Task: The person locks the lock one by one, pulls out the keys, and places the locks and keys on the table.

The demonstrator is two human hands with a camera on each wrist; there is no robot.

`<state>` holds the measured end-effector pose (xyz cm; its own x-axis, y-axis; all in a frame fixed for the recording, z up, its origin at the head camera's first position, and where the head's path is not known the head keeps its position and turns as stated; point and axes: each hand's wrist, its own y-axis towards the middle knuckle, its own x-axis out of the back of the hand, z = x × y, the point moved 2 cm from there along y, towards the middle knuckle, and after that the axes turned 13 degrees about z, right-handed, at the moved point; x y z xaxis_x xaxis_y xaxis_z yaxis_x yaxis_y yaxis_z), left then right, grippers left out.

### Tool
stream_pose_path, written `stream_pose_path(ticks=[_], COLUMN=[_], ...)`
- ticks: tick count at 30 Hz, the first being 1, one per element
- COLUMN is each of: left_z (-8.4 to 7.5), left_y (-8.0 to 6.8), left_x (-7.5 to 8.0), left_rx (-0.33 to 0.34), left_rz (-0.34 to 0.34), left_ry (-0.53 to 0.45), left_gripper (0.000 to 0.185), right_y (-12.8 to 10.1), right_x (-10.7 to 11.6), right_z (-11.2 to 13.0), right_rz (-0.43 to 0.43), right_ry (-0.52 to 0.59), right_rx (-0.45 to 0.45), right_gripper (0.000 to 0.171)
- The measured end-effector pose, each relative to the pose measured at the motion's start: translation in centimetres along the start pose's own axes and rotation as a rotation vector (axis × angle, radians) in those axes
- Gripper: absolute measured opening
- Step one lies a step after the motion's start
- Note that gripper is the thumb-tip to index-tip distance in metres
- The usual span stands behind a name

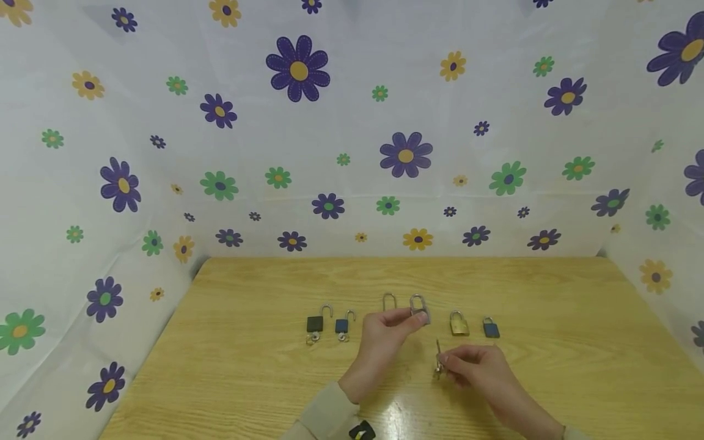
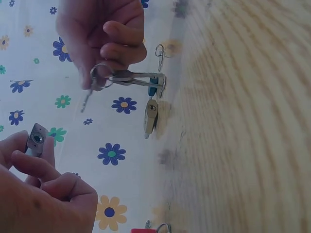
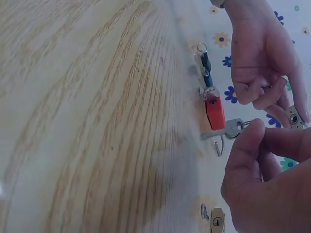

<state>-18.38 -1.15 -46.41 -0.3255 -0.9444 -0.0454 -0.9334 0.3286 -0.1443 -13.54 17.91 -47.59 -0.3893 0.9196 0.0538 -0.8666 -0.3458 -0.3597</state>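
My left hand (image 1: 382, 342) holds a grey padlock (image 1: 420, 315) above the table, thumb across its body and shackle up. Its keyhole face shows in the left wrist view, on the padlock's end (image 2: 37, 138). Lower and to the right, my right hand (image 1: 484, 370) pinches one key by its head, with the blade pointing up. From the same ring, other keys (image 2: 126, 77) dangle below the fingers. Key and padlock are apart. Behind the left hand stands a red padlock (image 3: 214, 111); only its shackle (image 1: 389, 300) shows in the head view.
On the wooden table (image 1: 247, 391), a black padlock (image 1: 315, 324) and a blue padlock (image 1: 341, 326) lie at left, shackles open, keys at their bottoms. A brass padlock (image 1: 459, 325) and another blue padlock (image 1: 491, 329) lie at right. A flowered curtain (image 1: 352, 122) surrounds the table.
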Motion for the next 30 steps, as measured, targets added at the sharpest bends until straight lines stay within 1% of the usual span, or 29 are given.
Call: stream_pose_path(ticks=[6,11,17,19,22,26,30], left_z=[0.2,0.3,0.2,0.3,0.3,0.5,0.7], left_y=[-0.1,-0.1,-0.1,-0.2,-0.1,-0.1,0.0], left_x=[0.2,0.2,0.2,0.2,0.2,0.1,0.0], left_rx=[0.006,-0.003,0.006,0.008,0.009,0.020,0.036], left_rz=[-0.001,0.012,0.008,0.009,0.014,0.006,-0.011], left_ry=[-0.008,-0.014,-0.004,0.000,-0.004,-0.007,0.003], left_gripper=[0.037,0.035,0.034,0.035,0.035,0.035,0.035], right_y=[0.8,1.5,2.3,2.6,2.9,3.2,3.5], right_x=[0.2,0.0,-0.5,-0.6,-0.6,-0.6,-0.7], right_z=[-0.4,0.1,0.4,0.5,0.5,0.6,0.6], right_rz=[-0.008,-0.044,-0.106,-0.114,-0.112,-0.097,-0.101], right_ry=[-0.098,-0.196,-0.352,-0.400,-0.473,-0.586,-0.632], right_rx=[-0.018,-0.015,-0.027,-0.026,-0.009,0.024,0.033], right_gripper=[0.025,0.021,0.015,0.015,0.018,0.028,0.039])
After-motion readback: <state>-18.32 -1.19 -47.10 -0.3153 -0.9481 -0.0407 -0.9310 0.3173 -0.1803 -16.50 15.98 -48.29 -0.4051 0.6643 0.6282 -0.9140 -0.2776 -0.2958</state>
